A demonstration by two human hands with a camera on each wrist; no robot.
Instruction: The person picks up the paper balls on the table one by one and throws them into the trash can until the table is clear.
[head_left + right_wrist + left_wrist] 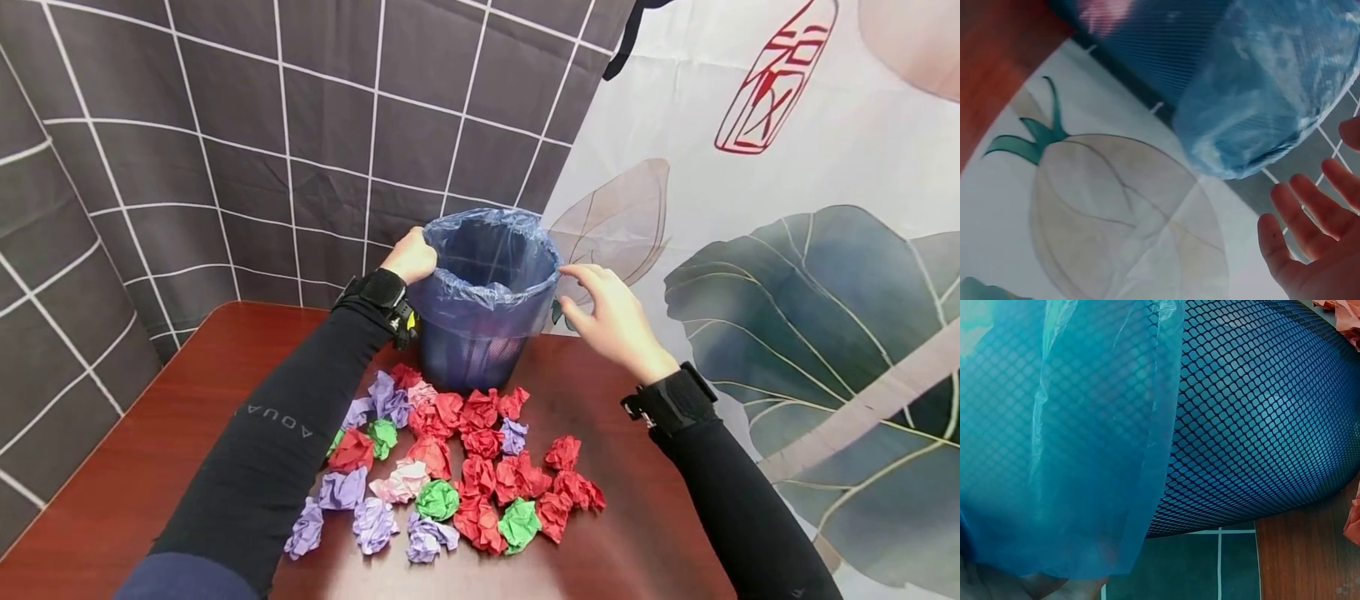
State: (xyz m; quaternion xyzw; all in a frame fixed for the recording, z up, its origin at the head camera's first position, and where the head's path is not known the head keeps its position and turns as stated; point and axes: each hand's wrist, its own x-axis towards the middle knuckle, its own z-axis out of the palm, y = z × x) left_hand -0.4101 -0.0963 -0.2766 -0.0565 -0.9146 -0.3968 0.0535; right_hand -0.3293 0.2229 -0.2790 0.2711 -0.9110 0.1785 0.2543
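Black-sleeved arms (296,408) reach forward, left hand (411,257) gripping the lined bin (480,329), right hand (613,317) spread nearby.

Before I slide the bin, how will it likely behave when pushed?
The bin is probably light for its size, since its wall is thin mesh. Pushed high up, it may tip, as its base looks narrower than its top. The blue bag should be floppy and may shift, being thin, wrinkled film folded over the top edge.
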